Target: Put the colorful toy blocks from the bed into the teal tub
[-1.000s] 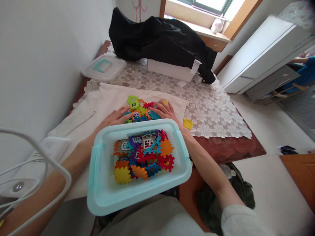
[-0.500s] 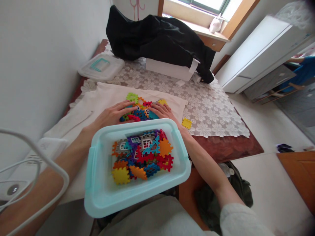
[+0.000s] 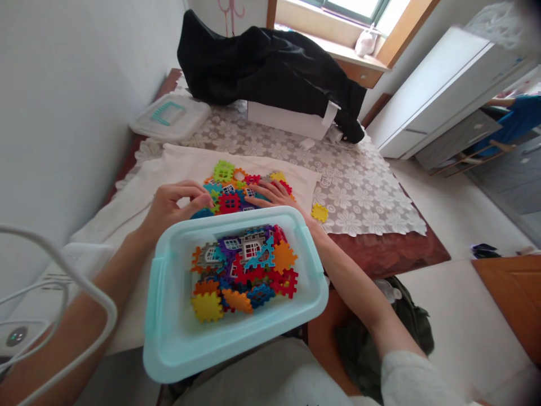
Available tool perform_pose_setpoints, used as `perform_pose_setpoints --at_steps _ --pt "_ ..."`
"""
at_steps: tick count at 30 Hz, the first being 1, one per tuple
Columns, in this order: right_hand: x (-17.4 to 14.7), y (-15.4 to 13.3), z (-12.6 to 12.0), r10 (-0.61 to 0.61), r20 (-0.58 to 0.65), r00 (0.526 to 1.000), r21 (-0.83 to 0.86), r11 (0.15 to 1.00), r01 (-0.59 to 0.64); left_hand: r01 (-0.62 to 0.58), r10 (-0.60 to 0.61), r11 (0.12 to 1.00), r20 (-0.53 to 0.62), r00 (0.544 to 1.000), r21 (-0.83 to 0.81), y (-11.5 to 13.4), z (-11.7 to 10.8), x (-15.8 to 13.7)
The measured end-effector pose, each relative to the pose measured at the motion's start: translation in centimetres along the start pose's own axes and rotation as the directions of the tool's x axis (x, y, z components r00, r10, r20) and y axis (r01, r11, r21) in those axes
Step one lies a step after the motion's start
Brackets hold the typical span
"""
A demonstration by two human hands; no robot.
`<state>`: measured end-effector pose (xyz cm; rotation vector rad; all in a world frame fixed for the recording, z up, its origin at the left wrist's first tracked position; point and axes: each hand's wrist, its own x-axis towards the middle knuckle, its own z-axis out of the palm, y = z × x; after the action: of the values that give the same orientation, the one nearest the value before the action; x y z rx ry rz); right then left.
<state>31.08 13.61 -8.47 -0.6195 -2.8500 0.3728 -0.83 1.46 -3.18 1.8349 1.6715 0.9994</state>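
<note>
On the bench (image 3: 393,254), the spread right hand (image 3: 274,195) is covering pieces (image 3: 229,203), the left (image 3: 175,206) perhaps pinching a blue one (image 3: 203,213), next needing firmness.

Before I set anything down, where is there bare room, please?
The lace tablecloth is bare between the lone yellow piece and its right hem; the cream cloth, between the lid and left hand. Crowded: the piled pieces by the right hand, and the tub.

Your single head-worn camera faces forward and down, looking from close above the light-blue plastic bin (image 3: 230,345), across the lace tablecloth (image 3: 359,192), to the window (image 3: 357,7) at the upper edge.
</note>
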Motion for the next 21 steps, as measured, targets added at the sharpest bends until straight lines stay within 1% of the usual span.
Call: perform_pose_setpoints --at_steps 1,2,3,5,6,7,8,9,11,13,15,16,17,19,21 --pt "0.0 0.0 0.0 -0.013 0.008 1.000 -0.002 1.000 0.014 0.032 -0.023 0.995 0.096 0.995 -0.092 0.1 -0.6 0.0" --pt "0.1 -0.1 0.0 -0.023 0.013 1.000 -0.003 1.000 0.024 0.073 -0.031 0.979 0.215 0.976 -0.191 0.2 -1.2 0.0" --pt "0.1 -0.1 0.0 -0.029 0.013 1.000 -0.005 1.000 0.029 0.125 -0.022 0.952 0.343 0.939 -0.281 0.4 -1.8 -0.1" --pt "0.2 0.0 0.2 -0.030 -0.002 1.000 -0.011 0.999 0.030 0.248 0.016 0.884 0.556 0.831 -0.396 0.8 -3.0 -0.3" --pt "0.2 0.0 0.3 -0.030 -0.009 1.000 -0.014 0.999 0.030 0.298 0.034 0.859 0.627 0.778 -0.416 1.0 -3.4 -0.4" --pt "0.3 0.1 0.5 -0.030 -0.016 0.999 -0.015 0.999 0.030 0.327 0.045 0.848 0.671 0.740 -0.418 1.2 -3.8 -0.5" --pt "0.3 0.2 0.6 -0.029 -0.023 0.999 -0.015 0.999 0.028 0.340 0.052 0.844 0.693 0.719 -0.415 1.4 -4.0 -0.6" --pt "0.4 0.3 0.8 -0.027 -0.031 0.999 -0.014 1.000 0.026 0.344 0.060 0.838 0.698 0.714 -0.423 1.6 -4.0 -0.7" --pt "0.5 0.6 1.1 -0.021 -0.057 0.998 -0.006 1.000 0.021 0.365 0.079 0.798 0.683 0.726 -0.480 1.7 -3.6 -0.8" --pt "0.5 0.8 1.2 -0.015 -0.094 0.995 0.011 1.000 0.016 0.401 0.072 0.714 0.629 0.774 -0.574 1.8 -2.8 -0.8" --pt "0.6 1.0 1.3 -0.015 -0.122 0.992 0.028 0.999 0.018 0.436 -0.003 0.623 0.555 0.832 -0.649 2.1 -1.9 -0.8" --pt "0.5 1.0 1.3 -0.015 -0.130 0.991 0.034 0.999 0.019 0.448 -0.057 0.588 0.518 0.854 -0.674 2.2 -1.6 -0.9" --pt "0.5 1.0 1.2 -0.014 -0.132 0.991 0.039 0.999 0.020 0.459 -0.110 0.560 0.487 0.866 -0.690 2.4 -1.3 -0.9" --pt "0.5 1.1 0.9 -0.003 -0.134 0.991 0.053 0.999 0.011 0.481 -0.194 0.523 0.451 0.871 -0.703 2.7 -1.0 -1.0" --pt "0.3 1.1 0.6 0.023 -0.136 0.990 0.083 0.996 -0.012 0.477 -0.228 0.485 0.421 0.878 -0.732 2.8 -0.8 -0.9"
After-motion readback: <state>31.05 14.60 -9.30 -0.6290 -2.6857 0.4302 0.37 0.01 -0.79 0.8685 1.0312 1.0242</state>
